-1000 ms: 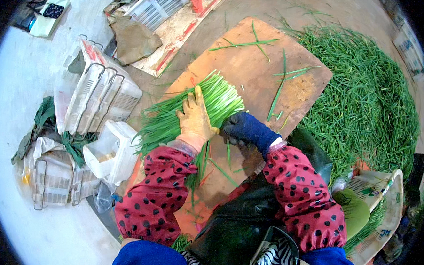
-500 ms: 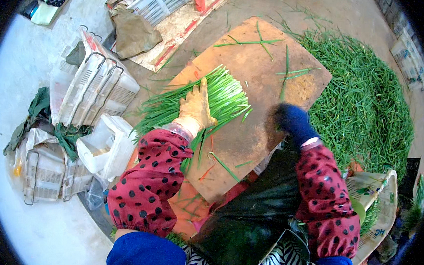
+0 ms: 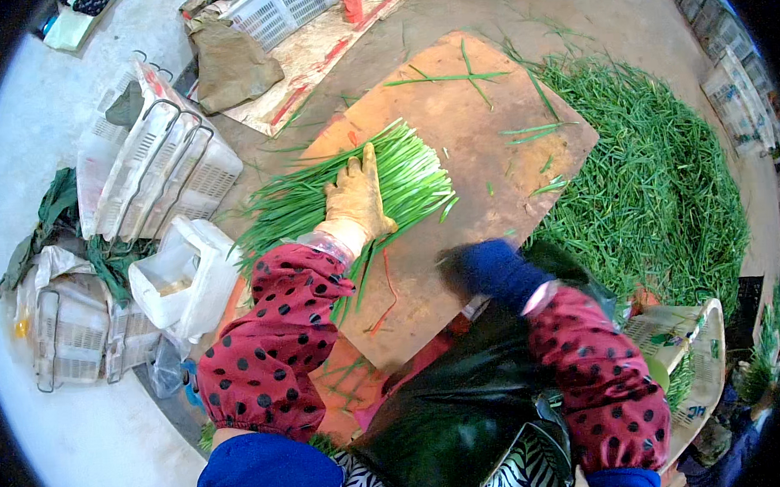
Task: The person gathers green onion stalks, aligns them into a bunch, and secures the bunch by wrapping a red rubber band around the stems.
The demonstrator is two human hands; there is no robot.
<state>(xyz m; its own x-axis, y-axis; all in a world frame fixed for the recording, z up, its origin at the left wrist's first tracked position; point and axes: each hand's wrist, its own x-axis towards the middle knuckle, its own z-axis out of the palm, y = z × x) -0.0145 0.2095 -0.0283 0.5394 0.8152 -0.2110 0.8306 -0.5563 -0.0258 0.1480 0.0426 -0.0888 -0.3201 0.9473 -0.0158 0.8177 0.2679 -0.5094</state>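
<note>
Touching stalks (left hand), crate holding greens

The left hand is gloved in tan-yellow, the right hand in dark blue. Black dots pattern the red sleeve covers — the upper sleeves are bright blue. The stalks run from green to whitish green. The desk is orange-brown, the apron black, the clothing striped white and dark — zebra-like.

Tilted white slatted plastic crates; white rectangular plastic tub just beside; crumpled brown cloth beside red-streaked wooden board.
</note>
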